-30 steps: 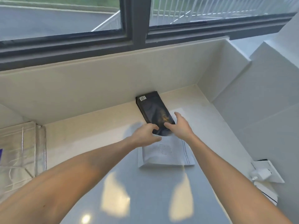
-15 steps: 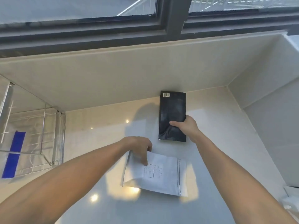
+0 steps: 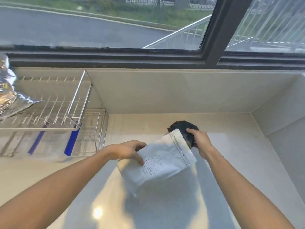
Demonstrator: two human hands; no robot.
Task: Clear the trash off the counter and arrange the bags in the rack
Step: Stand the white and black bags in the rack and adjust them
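Head view: the left hand (image 3: 127, 150) gripped the white bag (image 3: 158, 164), lifted above the counter (image 3: 231, 162). Just right of it, the right hand (image 3: 200, 144) clutched the black bag (image 3: 183, 129). The rack (image 3: 79, 103) stood well left.

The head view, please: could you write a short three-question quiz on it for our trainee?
1. True or false: the white bag lies flat on the counter.
2. Which hand holds the black bag? A) left B) right C) neither
3. Fill in: the rack stands to the ____ of both hands.

Key: 1. False; the left hand holds it lifted and tilted. 2. B; the right hand grips it. 3. Left; a foil bag already sits on it.
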